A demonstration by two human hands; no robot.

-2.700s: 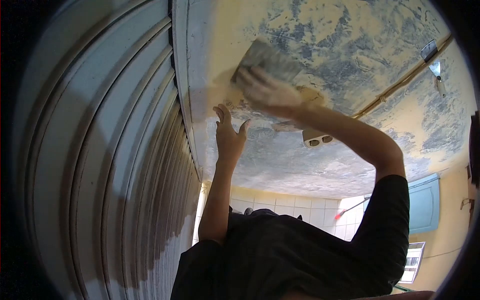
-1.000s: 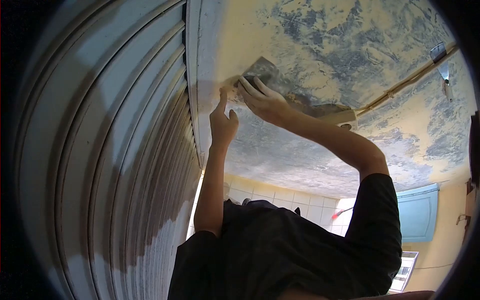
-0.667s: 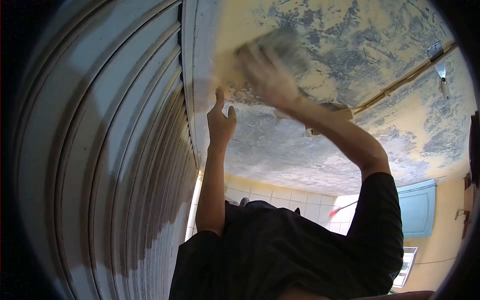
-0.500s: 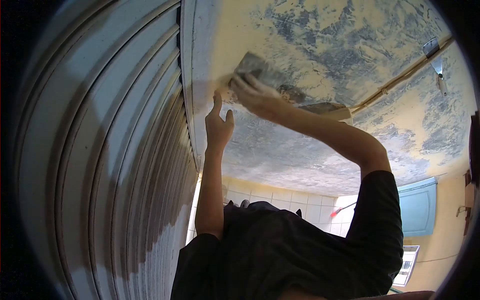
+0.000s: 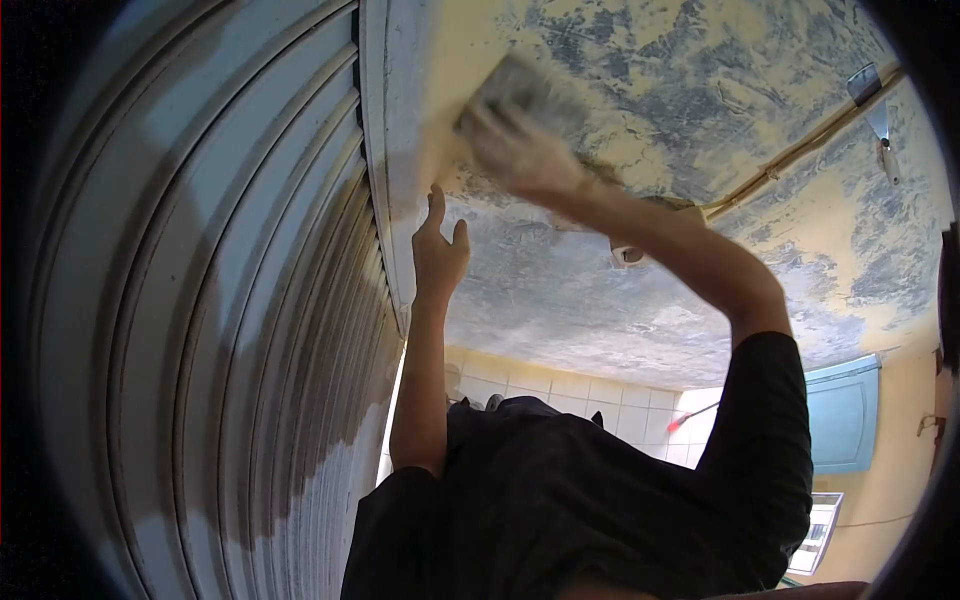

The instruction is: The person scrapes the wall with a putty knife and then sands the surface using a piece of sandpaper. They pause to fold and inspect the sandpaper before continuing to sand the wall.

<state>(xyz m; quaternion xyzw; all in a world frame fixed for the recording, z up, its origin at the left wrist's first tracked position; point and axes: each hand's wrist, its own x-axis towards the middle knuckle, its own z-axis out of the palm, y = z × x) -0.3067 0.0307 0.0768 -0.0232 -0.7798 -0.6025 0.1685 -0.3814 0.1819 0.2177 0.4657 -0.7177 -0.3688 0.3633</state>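
Patchy yellow-grey wall (image 5: 620, 320) stands right of the ribbed panel (image 5: 195, 300). Since half a second ago, the block (image 5: 512, 82) went farther from the left hand (image 5: 440, 258), seemingly one rubbing stroke. It looks grey, flat, blurred, at the wall's left. The right hand (image 5: 525, 157) curls over it; the left is loosely open, holding nothing visible.

One black T-shirt (image 5: 600, 500), cloth lightly creased, short sleeves (image 5: 765, 410) ending near the elbows; forearms (image 5: 425, 370) and both hands (image 5: 440, 258) bare.
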